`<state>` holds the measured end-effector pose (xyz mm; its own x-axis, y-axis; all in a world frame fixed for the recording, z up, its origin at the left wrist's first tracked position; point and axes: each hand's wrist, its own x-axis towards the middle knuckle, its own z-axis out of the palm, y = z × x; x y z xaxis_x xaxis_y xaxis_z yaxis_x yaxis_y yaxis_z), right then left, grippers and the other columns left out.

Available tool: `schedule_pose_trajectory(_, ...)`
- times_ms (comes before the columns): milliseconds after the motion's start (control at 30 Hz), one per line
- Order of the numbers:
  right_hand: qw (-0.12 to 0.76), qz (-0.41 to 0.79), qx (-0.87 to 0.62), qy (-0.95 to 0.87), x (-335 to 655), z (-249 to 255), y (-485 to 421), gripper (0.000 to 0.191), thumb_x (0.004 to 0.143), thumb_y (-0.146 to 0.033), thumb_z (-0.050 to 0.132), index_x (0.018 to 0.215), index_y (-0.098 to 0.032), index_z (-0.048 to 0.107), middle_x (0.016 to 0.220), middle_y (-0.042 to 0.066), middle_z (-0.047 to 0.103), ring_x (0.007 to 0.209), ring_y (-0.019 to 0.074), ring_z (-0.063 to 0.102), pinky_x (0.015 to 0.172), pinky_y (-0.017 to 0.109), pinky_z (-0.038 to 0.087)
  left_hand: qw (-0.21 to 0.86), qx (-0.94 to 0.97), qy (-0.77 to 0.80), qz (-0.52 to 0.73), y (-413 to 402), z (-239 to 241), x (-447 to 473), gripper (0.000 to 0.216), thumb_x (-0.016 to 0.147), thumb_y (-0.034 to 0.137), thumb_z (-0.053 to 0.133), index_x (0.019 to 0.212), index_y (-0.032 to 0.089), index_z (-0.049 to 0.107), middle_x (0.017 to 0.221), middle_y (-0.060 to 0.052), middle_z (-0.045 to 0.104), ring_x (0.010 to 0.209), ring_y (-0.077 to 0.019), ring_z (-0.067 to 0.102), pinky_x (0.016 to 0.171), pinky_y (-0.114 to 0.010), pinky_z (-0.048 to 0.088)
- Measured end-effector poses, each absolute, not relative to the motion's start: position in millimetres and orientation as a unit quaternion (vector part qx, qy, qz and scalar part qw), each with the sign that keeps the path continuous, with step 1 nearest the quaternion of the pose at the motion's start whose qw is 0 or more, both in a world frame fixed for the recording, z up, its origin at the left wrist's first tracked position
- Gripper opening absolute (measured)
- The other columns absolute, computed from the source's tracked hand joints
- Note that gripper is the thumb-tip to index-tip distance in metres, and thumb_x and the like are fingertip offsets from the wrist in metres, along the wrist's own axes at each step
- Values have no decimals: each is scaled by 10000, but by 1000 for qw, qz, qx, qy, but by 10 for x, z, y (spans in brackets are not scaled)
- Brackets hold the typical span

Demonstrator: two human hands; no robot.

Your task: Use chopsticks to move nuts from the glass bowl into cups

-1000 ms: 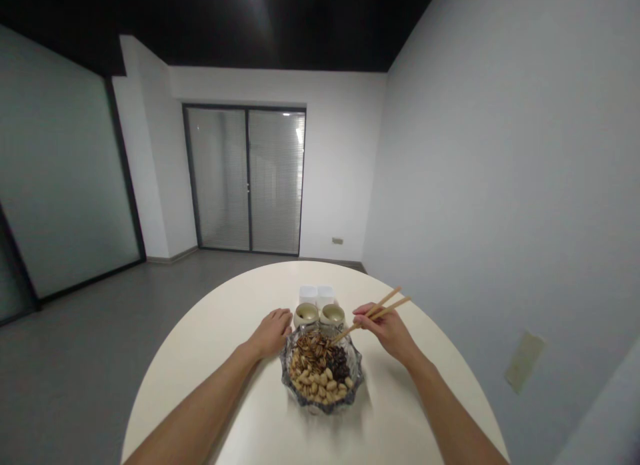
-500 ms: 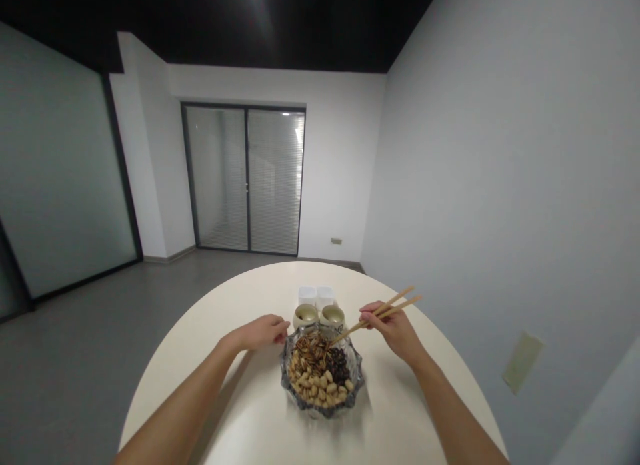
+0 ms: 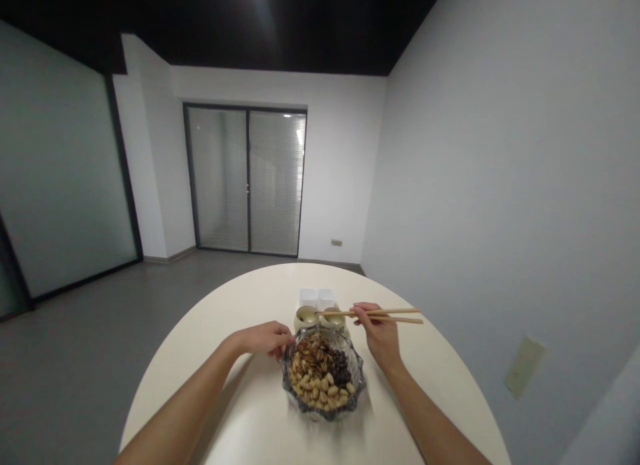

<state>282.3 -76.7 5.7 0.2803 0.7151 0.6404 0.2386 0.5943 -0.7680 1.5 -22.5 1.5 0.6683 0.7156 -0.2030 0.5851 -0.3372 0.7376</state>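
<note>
My right hand [image 3: 377,328] is closed around a pair of wooden chopsticks [image 3: 400,311]. Their thin ends point left, across the right small cup [image 3: 334,314] to the inner edge of the left small cup [image 3: 305,320]. Whether a nut is pinched at the tips is too small to tell. My left hand [image 3: 267,338] lies beside the glass bowl [image 3: 357,402], fingers loosely bent and apart, one fingertip at its left rim. Inside the bowl are brown striped seeds or nuts [image 3: 313,355], dark raisin-like pieces [image 3: 340,370] and pale pistachio-like nuts [image 3: 323,390].
Two white square containers [image 3: 317,297] stand behind the two cups. Everything rests on a round cream table [image 3: 225,412]. A white wall [image 3: 500,185] runs along the right side, and glass doors [image 3: 245,178] stand at the back.
My right hand has swung the chopsticks from the bowl up and left to the left cup, now nearly level. My left hand has shifted slightly right, to the bowl's rim.
</note>
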Motion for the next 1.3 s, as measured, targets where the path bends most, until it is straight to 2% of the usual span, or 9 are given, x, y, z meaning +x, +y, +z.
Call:
schedule_pose_trajectory(167, 625, 197, -416, -631, 2692, -105, -700, 247, 800, -447, 706, 808, -203, 742, 775, 50, 748, 714, 216, 687, 658, 325, 568, 444, 805, 385, 83, -208, -16, 4, 439, 770, 586, 477, 783, 158, 574, 659, -15, 585, 586, -142, 504, 571, -258, 399)
schedule_pose_trajectory(300, 616, 207, -412, -638, 2721, -134, -686, 239, 810, -443, 701, 826, -208, 741, 823, 55, 753, 783, 226, 691, 730, 342, 557, 445, 809, 373, 93, -243, 20, 2, 375, 764, 515, 483, 800, 159, 595, 649, -6, 575, 586, -140, 512, 530, -234, 347)
schedule_pose_trajectory(567, 617, 211, -428, -626, 2913, 113, -735, 347, 806, -521, 675, 804, -175, 709, 751, 68, 726, 669, 197, 648, 605, 297, 535, 462, 797, 351, 170, -221, -130, 69, 294, 711, 426, 477, 704, 150, 579, 571, 8, 525, 540, -134, 490, 542, -246, 365)
schedule_pose_trajectory(833, 581, 228, -435, -649, 2946, 246, -743, 407, 787, -583, 661, 783, -176, 670, 711, 52, 706, 667, 196, 662, 630, 296, 544, 461, 792, 365, 165, -142, -247, 119, 262, 703, 396, 445, 694, 157, 553, 479, 36, 441, 450, -114, 403, 444, -233, 243)
schedule_pose_trajectory(1033, 607, 240, -443, -615, 3021, 98, -873, 442, 789, -611, 644, 756, -170, 665, 703, 61, 698, 650, 188, 651, 612, 290, 540, 446, 795, 377, 165, -194, -273, 125, 246, 731, 385, 430, 700, 166, 537, 496, 37, 434, 472, -122, 413, 463, -235, 278)
schedule_pose_trajectory(1200, 597, 266, -456, -605, 3088, 74, -951, 467, 763, -631, 659, 762, -164, 664, 686, 56, 691, 635, 179, 644, 602, 281, 527, 350, 821, 399, 211, -289, -297, 140, 359, 831, 441, 398, 744, 153, 593, 669, -7, 564, 638, -147, 510, 598, -238, 389)
schedule_pose_trajectory(1300, 596, 273, -462, -597, 3108, 82, -981, 492, 748, -654, 658, 773, -162, 660, 677, 55, 686, 624, 178, 640, 585, 278, 521, 343, 817, 412, 212, -322, -287, 146, 455, 870, 513, 365, 767, 147, 615, 732, -24, 599, 673, -155, 518, 618, -241, 408)
